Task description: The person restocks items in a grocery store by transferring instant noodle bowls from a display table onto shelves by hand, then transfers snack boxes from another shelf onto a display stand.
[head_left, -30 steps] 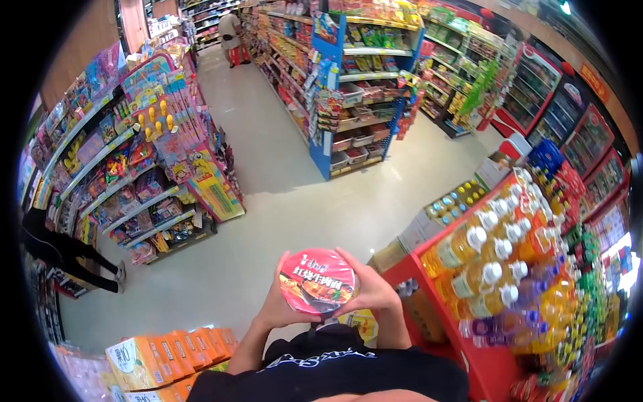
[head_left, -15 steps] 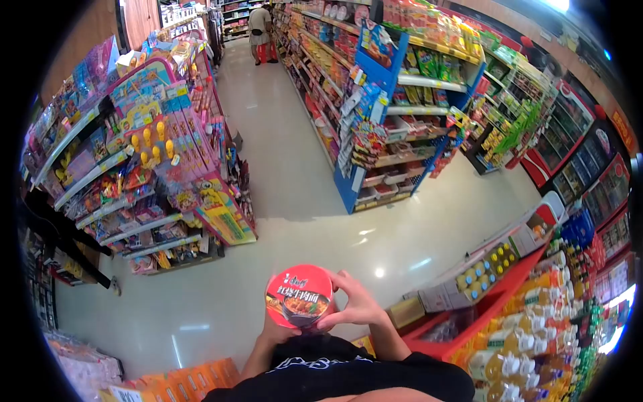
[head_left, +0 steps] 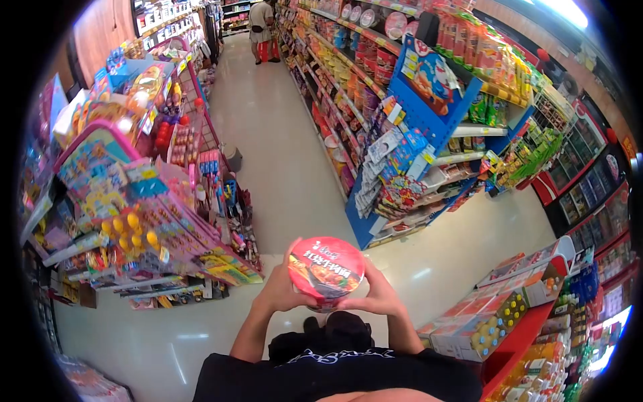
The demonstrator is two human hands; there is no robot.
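A round instant noodle cup (head_left: 326, 266) with a red lid, white lettering and a picture of a noodle bowl is held in front of my body. My left hand (head_left: 280, 288) wraps its left side, fingers partly hidden behind the cup. On the right side my right hand (head_left: 378, 293) grips it, thumb near the lower rim and the other fingers mostly out of sight. The lid faces up toward me, slightly tilted.
Toy shelves (head_left: 134, 201) stand on the left, a blue snack rack (head_left: 429, 134) on the right. Between them an aisle (head_left: 261, 147) runs back to a person (head_left: 261, 30). Boxed drinks (head_left: 482, 328) and bottles (head_left: 542, 358) line the near right.
I have moved forward, so both shelves look closer. The noodle cup is now higher and further right in view. My left hand shows more clearly at the cup's side.
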